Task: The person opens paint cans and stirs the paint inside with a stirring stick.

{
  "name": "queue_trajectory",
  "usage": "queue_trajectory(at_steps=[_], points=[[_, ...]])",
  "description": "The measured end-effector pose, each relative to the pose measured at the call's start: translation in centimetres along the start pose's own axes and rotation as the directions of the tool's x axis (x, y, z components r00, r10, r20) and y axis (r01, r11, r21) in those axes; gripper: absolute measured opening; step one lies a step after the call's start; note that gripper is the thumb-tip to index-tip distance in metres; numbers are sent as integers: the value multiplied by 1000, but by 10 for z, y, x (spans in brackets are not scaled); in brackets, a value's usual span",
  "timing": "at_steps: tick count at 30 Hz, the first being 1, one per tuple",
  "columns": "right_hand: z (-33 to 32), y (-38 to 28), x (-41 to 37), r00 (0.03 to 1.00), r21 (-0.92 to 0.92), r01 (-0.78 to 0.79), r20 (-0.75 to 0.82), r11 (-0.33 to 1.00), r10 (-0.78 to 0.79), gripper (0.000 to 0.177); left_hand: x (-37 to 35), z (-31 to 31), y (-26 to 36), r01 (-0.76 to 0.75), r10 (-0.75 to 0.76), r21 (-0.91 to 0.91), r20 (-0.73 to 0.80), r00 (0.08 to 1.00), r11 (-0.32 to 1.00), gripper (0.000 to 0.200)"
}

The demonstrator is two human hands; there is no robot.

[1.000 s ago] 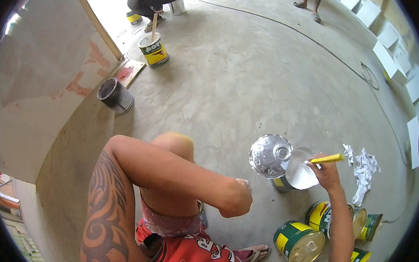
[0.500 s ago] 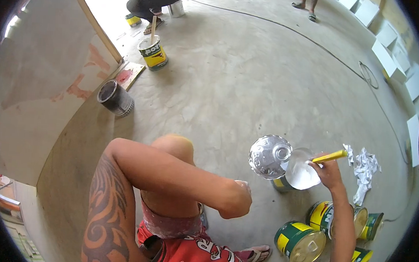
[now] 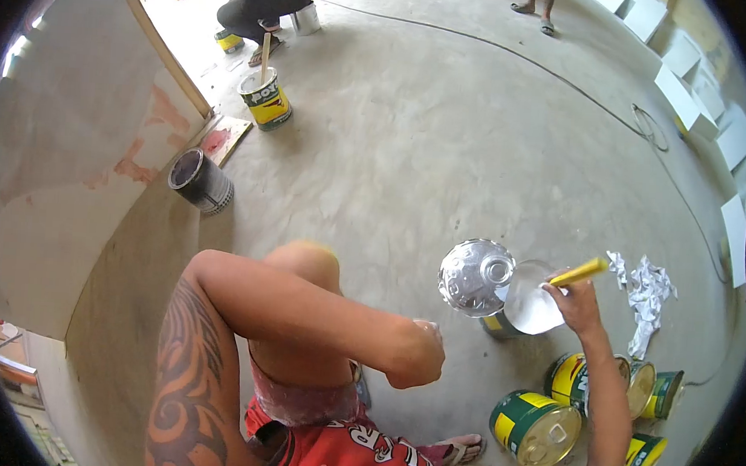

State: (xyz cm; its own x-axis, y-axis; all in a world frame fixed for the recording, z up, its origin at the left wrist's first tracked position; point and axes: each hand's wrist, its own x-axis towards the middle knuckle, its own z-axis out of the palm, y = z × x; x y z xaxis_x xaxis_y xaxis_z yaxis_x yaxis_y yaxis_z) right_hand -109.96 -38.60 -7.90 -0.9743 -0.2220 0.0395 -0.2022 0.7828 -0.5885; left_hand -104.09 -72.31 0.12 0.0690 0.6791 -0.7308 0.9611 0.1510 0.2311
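Observation:
My right hand is closed at the rim of a translucent plastic tub with white paint in it, and a yellow-handled brush lies in the same grip. The brush's head is hidden. Right beside the tub, a round silver lid covers most of a can on the floor. My left hand is curled into a fist in front of my bent knee. White shows at its fingers, but I cannot make out what it holds, if anything.
Several green-and-yellow cans stand near my right forearm, with crumpled paper beyond. A dark can and an open can with a stick are left. A cable crosses the floor; a person crouches at the back.
The whole view has shifted slightly. My right hand still holds the tub and the brush, whose yellow handle sits a little further left. My left fist stays almost in place.

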Motion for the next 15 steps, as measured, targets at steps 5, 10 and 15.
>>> queue_trajectory(at_steps=[5,10,15], points=[[5,-5,-7,998,451,-11,66,892,-21,17,3,3,1,2,-2,-14,16,1000,1000,34],[-27,-6,2,929,45,-262,283,964,240,24,3,1,3,3,-2,-37,22,1000,999,36],[-3,-3,9,961,-178,252,-69,951,-267,18,3,22,-2,-18,3,-56,-247,969,998,21]])
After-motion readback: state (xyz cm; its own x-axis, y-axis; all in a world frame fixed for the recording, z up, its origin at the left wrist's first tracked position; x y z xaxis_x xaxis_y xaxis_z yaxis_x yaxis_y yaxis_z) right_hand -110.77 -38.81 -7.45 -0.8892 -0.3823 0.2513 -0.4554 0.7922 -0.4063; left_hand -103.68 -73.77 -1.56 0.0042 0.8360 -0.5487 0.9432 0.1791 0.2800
